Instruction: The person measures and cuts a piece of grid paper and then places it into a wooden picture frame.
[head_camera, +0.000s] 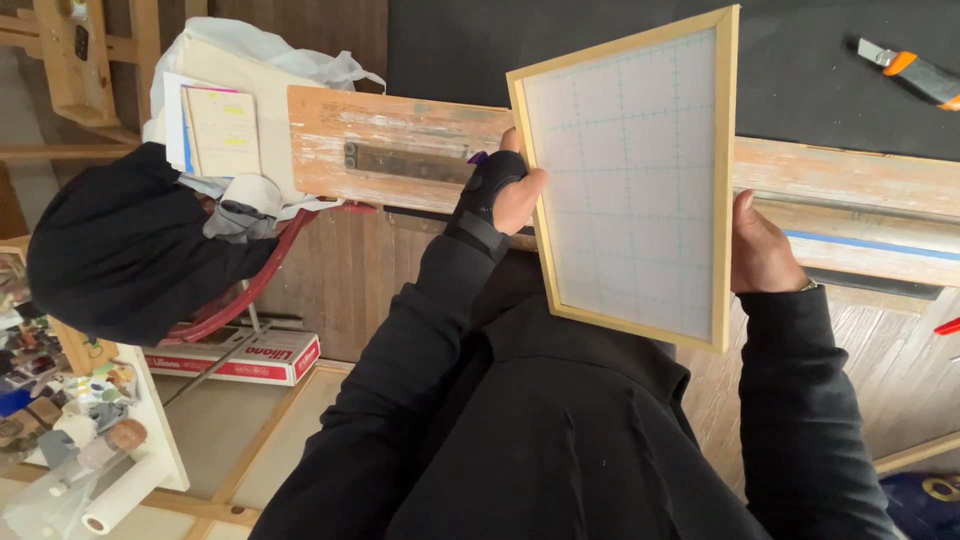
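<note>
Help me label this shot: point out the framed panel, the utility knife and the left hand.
framed panel (632, 180), head view, gridded face.
utility knife (915, 72), head view, orange-grey handle.
left hand (508, 195), head view, back of hand.

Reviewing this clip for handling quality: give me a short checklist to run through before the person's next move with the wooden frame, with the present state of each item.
1. Both hands on the frame: ok. The left hand grips one long edge of the wooden frame and the right hand the opposite edge.
2. Frame lifted off the workbench: ok, it is held in the air above the bench edge.
3. Gridded panel seated in the frame: ok as far as seen, no gap shows.
4. Utility knife away from the hands: ok, it lies far off on the black mat.
5. Back of the frame: cannot tell, hidden.
</note>
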